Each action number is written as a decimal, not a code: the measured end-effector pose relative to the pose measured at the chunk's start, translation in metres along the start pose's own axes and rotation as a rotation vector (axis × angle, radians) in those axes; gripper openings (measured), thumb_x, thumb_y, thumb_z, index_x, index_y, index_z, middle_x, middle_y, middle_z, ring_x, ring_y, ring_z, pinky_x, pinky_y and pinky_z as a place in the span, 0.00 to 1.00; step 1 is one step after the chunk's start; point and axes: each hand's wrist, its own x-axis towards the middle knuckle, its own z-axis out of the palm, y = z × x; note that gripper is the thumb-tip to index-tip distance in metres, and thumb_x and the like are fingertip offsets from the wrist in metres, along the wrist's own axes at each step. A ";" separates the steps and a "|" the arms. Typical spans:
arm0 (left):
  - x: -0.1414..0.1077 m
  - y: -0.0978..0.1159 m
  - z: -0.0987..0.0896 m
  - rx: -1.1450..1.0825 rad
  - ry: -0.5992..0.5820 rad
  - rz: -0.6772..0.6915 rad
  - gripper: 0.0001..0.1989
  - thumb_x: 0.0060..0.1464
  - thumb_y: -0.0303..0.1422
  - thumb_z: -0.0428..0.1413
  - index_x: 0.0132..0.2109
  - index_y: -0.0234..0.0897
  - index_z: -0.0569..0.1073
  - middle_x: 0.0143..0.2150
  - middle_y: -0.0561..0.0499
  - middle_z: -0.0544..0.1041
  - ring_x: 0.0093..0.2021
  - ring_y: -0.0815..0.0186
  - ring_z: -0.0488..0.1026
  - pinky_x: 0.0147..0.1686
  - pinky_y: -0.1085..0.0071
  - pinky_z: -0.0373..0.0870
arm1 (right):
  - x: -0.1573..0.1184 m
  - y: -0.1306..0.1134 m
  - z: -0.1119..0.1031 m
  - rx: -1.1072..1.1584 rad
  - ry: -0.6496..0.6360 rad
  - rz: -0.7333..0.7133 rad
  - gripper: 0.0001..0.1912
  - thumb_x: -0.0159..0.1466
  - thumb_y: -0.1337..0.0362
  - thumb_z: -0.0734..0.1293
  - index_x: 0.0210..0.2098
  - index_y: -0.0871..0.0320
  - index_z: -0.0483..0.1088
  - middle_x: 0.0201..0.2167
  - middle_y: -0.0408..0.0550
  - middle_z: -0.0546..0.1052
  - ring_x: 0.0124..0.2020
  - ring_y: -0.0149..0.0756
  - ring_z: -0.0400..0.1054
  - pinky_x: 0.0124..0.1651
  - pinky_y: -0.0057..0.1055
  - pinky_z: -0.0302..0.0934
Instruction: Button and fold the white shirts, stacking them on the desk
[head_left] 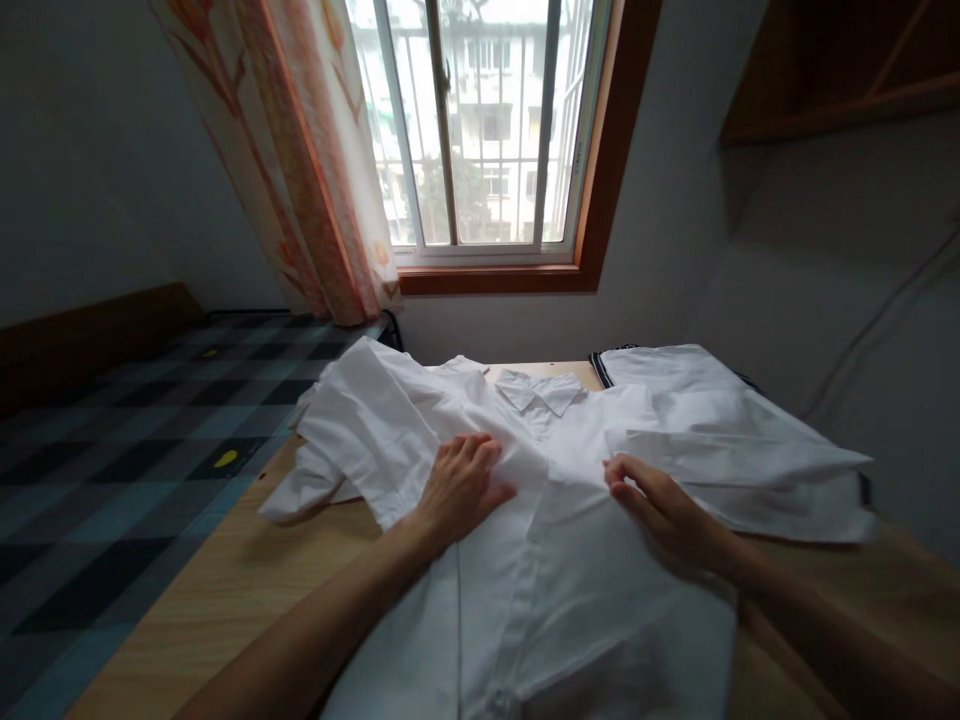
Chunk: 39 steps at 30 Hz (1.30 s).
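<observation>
Shirt (570, 520) looks light, limp, best held at shoulders (626, 405); left fingers (466, 452) rest loosely open, right fingers (631, 470) curl, grip unclear.

The shirt (570, 500) is white; at ten o'clock, the curtain (300, 150) shows seemingly orange flowers; at nine, blue-black checks cover the bedding (135, 450).

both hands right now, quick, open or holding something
Left hand: open, palm down on the white shirt.
Right hand: fingers curled at the shirt's other side; whether its grip pinches cloth cannot be told.
</observation>
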 end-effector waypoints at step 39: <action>-0.032 0.026 -0.033 -0.296 -0.489 0.394 0.18 0.53 0.50 0.57 0.37 0.39 0.72 0.27 0.53 0.76 0.25 0.66 0.70 0.24 0.71 0.59 | -0.017 -0.023 -0.046 -0.231 -0.460 0.176 0.21 0.55 0.57 0.73 0.47 0.52 0.72 0.36 0.45 0.76 0.32 0.36 0.71 0.33 0.28 0.61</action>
